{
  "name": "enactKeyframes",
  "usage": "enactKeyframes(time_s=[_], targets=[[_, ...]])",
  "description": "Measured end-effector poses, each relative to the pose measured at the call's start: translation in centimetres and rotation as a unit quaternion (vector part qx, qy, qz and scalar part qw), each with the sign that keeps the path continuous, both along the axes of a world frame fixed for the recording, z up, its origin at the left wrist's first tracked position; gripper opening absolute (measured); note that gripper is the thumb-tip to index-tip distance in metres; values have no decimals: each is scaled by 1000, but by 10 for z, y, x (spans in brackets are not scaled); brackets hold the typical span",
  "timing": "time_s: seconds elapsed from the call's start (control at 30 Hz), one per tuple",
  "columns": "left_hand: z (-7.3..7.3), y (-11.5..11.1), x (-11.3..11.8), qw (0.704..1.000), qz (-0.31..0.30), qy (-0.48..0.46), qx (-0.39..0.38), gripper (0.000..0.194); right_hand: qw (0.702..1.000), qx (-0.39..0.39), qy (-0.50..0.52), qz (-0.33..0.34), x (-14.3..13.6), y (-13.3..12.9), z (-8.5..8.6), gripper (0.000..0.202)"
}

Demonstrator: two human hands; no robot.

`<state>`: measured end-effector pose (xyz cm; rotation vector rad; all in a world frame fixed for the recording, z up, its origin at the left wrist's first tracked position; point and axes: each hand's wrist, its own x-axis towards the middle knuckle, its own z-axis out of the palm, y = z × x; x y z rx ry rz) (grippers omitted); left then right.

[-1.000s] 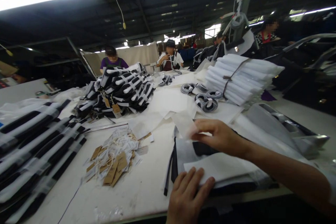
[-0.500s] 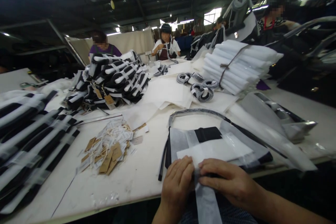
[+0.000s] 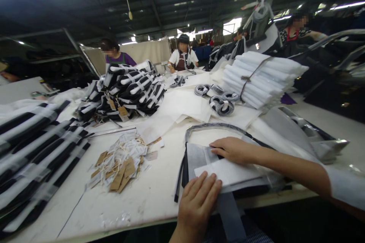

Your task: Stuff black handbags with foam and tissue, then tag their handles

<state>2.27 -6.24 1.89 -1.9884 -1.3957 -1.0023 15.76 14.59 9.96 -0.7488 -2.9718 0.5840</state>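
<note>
At lower centre, a pale strip (image 3: 232,216) hangs over the desk's (image 3: 148,205) edge. Our left hand (image 3: 197,203) lies flat on a white sheet (image 3: 234,172); our right hand (image 3: 235,150) rests palm down on the grey-wrapped bag (image 3: 196,155) beneath, whether gripping we cannot tell. Tags (image 3: 122,169) lie left of centre, striped bundles (image 3: 31,163) crowd the left edge, clear sheeting (image 3: 282,133) the bag's right. Beyond: coiled straps (image 3: 225,108), a tied white stack (image 3: 261,79), a person (image 3: 179,60) at upper centre.
</note>
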Motion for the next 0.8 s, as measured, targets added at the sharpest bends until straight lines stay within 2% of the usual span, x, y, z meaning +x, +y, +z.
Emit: enactKeyframes(time_s=[0.07, 0.33, 0.43, 0.5, 0.6, 0.67, 0.73, 0.8], targets=[[-3, 0, 0, 1000, -2, -5, 9, 32, 999, -20, -34, 17, -15, 8, -7, 34], [-11, 3, 0, 1000, 11, 9, 3, 35, 998, -46, -6, 47, -53, 15, -27, 39], [-8, 4, 1, 1000, 13, 2, -5, 34, 996, -58, 9, 65, -60, 17, -26, 39], [-6, 4, 1, 1000, 15, -6, -11, 33, 995, -62, 29, 67, -56, 14, -18, 35], [-5, 5, -1, 999, 22, -12, -28, 33, 988, -37, 136, 58, -27, -1, 0, 34], [-5, 6, -2, 999, 27, -16, -40, 34, 965, 3, 258, 54, 8, -17, 7, 32], [-5, 7, -2, 998, 27, -22, -48, 35, 936, 39, 344, 54, 49, -36, 1, 24], [-6, 7, -3, 998, 25, -28, -55, 36, 927, 65, 362, 75, 89, -56, -18, 21]])
